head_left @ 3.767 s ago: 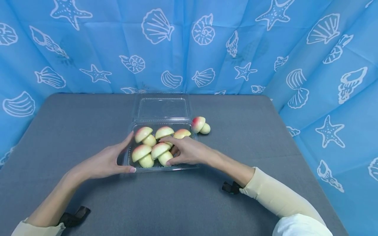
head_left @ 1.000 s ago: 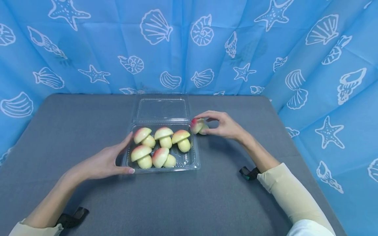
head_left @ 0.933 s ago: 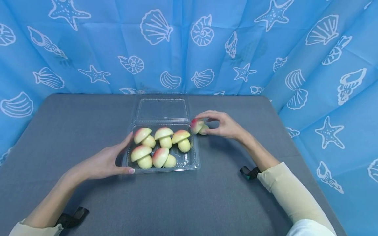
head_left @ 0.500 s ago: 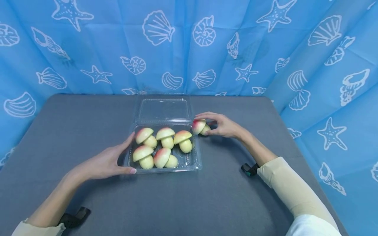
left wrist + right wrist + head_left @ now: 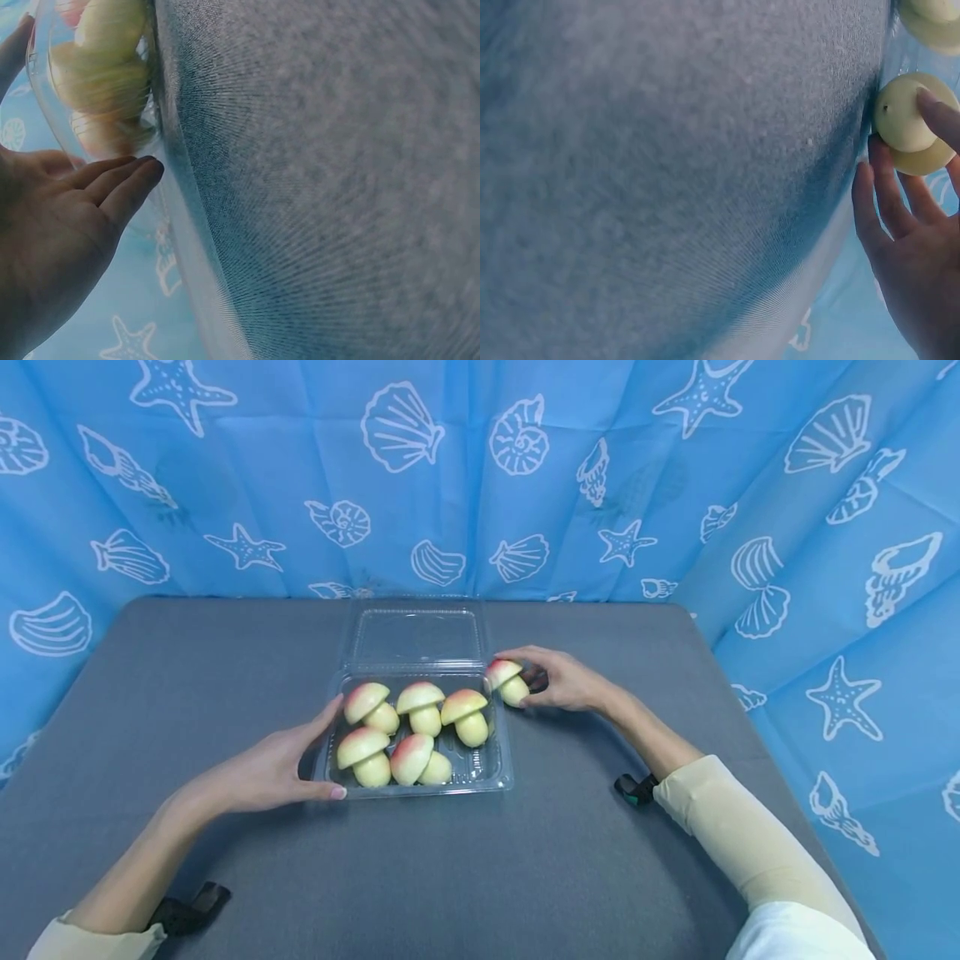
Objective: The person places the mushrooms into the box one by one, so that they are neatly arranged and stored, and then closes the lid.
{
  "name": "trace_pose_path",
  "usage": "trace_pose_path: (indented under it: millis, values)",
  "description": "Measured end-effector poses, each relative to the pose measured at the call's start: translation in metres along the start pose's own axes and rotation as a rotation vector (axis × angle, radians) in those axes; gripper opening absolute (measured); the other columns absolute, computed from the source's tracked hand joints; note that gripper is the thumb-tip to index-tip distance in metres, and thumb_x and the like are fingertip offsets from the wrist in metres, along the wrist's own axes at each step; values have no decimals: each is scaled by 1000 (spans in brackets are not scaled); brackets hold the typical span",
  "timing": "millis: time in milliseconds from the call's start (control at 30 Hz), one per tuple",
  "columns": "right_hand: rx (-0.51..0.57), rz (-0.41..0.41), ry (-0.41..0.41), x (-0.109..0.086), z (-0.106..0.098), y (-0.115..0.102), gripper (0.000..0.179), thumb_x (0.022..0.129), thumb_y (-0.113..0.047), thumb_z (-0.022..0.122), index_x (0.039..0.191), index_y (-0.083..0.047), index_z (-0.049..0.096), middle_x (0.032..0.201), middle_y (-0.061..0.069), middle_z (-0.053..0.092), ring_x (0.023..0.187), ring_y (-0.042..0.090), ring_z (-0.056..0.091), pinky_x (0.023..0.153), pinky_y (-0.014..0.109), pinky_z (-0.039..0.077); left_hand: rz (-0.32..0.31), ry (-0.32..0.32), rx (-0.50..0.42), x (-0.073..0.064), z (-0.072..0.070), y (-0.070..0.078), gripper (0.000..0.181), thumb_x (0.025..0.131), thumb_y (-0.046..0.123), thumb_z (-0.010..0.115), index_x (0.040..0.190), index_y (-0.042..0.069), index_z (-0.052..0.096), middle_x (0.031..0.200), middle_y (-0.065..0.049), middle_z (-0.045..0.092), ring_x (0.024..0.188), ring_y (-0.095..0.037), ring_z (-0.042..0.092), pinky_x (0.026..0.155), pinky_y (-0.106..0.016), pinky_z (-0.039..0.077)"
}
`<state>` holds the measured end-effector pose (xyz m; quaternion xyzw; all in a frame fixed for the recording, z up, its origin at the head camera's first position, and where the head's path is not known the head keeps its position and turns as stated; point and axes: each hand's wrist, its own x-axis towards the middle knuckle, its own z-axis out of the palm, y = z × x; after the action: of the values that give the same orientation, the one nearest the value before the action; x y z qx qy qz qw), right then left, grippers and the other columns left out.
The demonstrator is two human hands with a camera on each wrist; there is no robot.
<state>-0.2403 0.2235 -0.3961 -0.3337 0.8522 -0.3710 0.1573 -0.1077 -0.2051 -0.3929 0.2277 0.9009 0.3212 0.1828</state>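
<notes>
A clear plastic clamshell box [image 5: 487, 781] holds several toy mushrooms with pale stems and reddish-yellow caps, in a back row and a front row. My left hand [image 5: 281, 768] spans the box's left side, thumb at the front corner and fingers along the edge; in the left wrist view those fingers [image 5: 124, 187] look straight. Just outside the box's right back corner, my right hand [image 5: 566, 681] pinches another toy mushroom [image 5: 513, 689] between thumb and fingers. The right wrist view shows the thumb on this mushroom's stem [image 5: 904, 116], its cap partly hidden behind.
The transparent lid [image 5: 416, 635] lies folded back behind the box. Inside the box, a bare patch [image 5: 472, 768] shows at the front right. A grey cloth covers the table [image 5: 450, 877], and a blue shell-print curtain [image 5: 465, 477] hangs behind and to the right.
My right hand has left the front middle mushroom, which now lies more on its side, and has gone right to the loose one, turning its stem downward. My left hand stays put.
</notes>
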Motion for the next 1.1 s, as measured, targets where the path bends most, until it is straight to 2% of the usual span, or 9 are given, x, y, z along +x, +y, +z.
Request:
trace_pose_path:
  millis: [133,500,767,900,1100]
  values:
    - [25,21,25,-1,2,1,76,79,-3,82,147,-16,49,134,12,56,96,26,69,79,36,59,-5,-3,-7,-1,-1,0,118,83,53,76,161,14,-3,162,-24,12,145,-46,22,112,-64,26]
    - [76,63,107,-18,-5,6,75,80,-5,82,147,-15,50,130,15,55,93,28,69,76,36,59,7,3,-1,0,2,-2,118,82,56,75,160,16,-5,163,-22,11,145,-44,22,112,-63,28]
    - [66,48,203,-30,-6,1,76,79,-3,83,146,-13,50,125,14,54,93,30,67,79,47,57,6,-4,-9,1,1,-2,118,83,54,76,160,14,-4,163,-22,11,145,-44,23,112,-62,28]
    - [71,13,226,-37,-6,-13,75,78,1,82,145,-5,49,122,19,54,94,36,66,81,55,55,-4,-12,-11,2,0,0,119,82,55,75,160,14,-6,163,-22,9,145,-44,22,112,-63,28]
    - [92,-25,235,-44,-7,-44,71,78,4,81,142,1,50,121,18,54,97,37,67,82,58,55,-15,-15,-22,1,0,1,121,82,55,76,160,14,-7,163,-22,7,145,-44,22,112,-62,27]
